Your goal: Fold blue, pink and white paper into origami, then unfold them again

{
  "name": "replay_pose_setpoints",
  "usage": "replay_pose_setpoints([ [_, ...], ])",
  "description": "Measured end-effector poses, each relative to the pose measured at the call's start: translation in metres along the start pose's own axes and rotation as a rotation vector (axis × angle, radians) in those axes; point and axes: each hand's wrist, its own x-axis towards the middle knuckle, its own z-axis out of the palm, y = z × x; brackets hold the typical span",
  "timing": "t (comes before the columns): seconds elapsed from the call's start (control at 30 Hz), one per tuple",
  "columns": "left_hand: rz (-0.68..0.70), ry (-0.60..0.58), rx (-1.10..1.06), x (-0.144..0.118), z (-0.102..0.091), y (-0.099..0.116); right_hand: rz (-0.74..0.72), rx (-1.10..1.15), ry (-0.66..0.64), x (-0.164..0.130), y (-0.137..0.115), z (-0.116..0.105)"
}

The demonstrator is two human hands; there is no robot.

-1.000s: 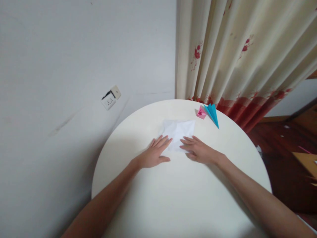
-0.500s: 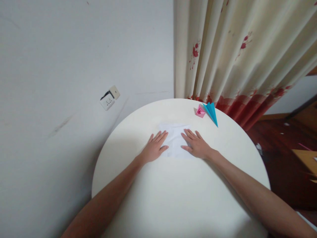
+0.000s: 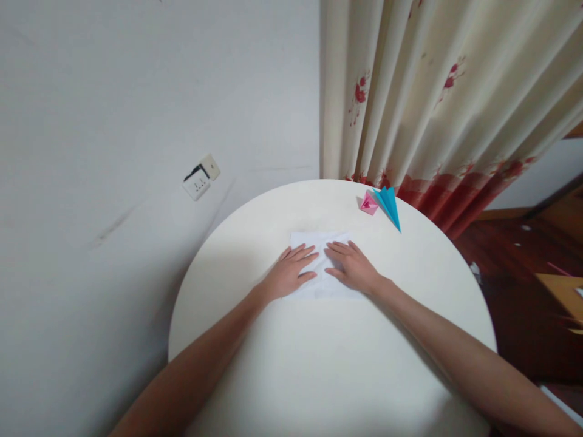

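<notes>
A thin white sheet [image 3: 321,286], slightly creased and perhaps paper, lies flat on the round white table [image 3: 328,358]. Over its left side rests my left hand [image 3: 288,273], palm down with the fingers stretched out. My right hand [image 3: 353,266] lies palm down on the sheet's right side, fingers extended and thumb apart. A narrow strip of the sheet shows between the two hands; its side parts are hidden under them. Neither hand grips anything.
Near the table's far right edge lie a pink folded paper piece [image 3: 368,203] and a blue paper plane [image 3: 388,207]. A wall with a socket [image 3: 197,184] stands at the left. A patterned curtain [image 3: 423,109] hangs behind the table at the right.
Both hands have moved inward, so the gap between them is narrower. The white sheet has shifted slightly toward me. The pink and blue paper pieces stay in place.
</notes>
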Motion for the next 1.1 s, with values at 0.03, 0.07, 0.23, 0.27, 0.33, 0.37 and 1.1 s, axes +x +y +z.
replay_pose_setpoints([
  [0.03,-0.001,0.005,0.01,0.0,-0.001,0.001,-0.003,0.006,-0.014,0.001,-0.001,0.001],
  [0.07,0.0,0.012,0.02,-0.001,-0.003,0.002,-0.004,0.012,-0.024,0.002,-0.001,0.001],
  [0.23,0.003,0.059,0.029,-0.004,-0.01,0.013,0.001,0.024,-0.022,0.001,-0.004,-0.009],
  [0.27,-0.007,0.079,0.017,-0.004,-0.01,0.015,-0.001,0.027,-0.017,0.0,-0.005,-0.01],
  [0.33,-0.028,0.131,-0.027,-0.003,-0.009,0.014,-0.005,0.041,-0.001,-0.001,-0.006,-0.011],
  [0.37,-0.032,0.156,-0.059,-0.002,-0.007,0.012,-0.006,0.051,0.01,-0.001,-0.006,-0.01],
  [1.1,-0.103,0.324,-0.167,-0.009,-0.025,-0.017,-0.024,0.205,0.225,-0.009,0.018,-0.014],
])
